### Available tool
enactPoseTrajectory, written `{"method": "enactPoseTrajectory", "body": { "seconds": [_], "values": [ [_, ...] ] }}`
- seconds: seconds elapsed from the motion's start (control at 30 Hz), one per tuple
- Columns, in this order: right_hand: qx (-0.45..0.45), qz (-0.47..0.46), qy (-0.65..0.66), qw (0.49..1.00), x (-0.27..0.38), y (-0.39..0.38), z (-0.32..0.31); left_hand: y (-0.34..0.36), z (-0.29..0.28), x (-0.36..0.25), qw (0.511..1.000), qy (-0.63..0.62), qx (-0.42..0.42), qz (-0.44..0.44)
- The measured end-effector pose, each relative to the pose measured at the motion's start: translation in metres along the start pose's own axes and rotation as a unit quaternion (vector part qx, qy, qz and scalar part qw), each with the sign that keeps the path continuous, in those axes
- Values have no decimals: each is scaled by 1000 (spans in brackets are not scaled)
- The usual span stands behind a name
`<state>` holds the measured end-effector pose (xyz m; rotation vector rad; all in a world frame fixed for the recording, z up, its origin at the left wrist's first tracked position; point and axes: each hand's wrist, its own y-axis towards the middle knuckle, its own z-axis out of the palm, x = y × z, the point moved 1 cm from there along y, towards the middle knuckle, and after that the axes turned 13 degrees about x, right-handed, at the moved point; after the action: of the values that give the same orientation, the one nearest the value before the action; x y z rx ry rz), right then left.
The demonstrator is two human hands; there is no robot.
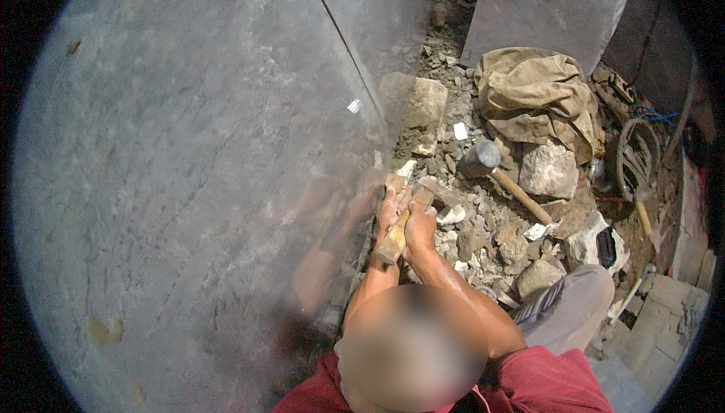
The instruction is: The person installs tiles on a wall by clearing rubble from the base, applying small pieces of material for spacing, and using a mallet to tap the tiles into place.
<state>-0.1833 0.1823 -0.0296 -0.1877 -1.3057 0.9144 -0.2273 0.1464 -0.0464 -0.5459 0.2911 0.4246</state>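
My right hand (420, 228) is closed round the wooden handle of a hammer (396, 241). The handle's butt points back toward me, and its grey head lies just beyond my fist over the rubble. Right beside it, my left hand (389, 208) is against the foot of a big smooth grey slab (196, 156). Its fingers are bent at a small tan piece (394, 180); what they grip is hard to make out. Pale stone chips (451, 214) lie close to the right hand.
A mallet (521, 195) with a wooden handle rests on the rubble (483, 220) to the right. Beyond are a rough stone block (425, 117), a crumpled tan cloth (532, 92) and a leaning grey panel (547, 9). A white boulder (549, 171) and a coiled strap (634, 156) lie farther right.
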Motion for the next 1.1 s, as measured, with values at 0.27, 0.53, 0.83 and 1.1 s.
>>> {"method": "enactPoseTrajectory", "body": {
  "seconds": [0.27,0.53,0.83,1.1],
  "values": [
    [124,111,-81,983,-5,-12,14,-3,-35,-8,999,-7,-16,44],
    [192,117,-138,965,-3,-18,13,-5,-53,-14,995,87,-47,33],
    [186,155,-64,968,23,-17,13,-21,0,-31,976,122,-163,-71],
    [218,107,-135,961,0,-17,23,-21,-62,-33,998,62,-27,5]
  ]
}}
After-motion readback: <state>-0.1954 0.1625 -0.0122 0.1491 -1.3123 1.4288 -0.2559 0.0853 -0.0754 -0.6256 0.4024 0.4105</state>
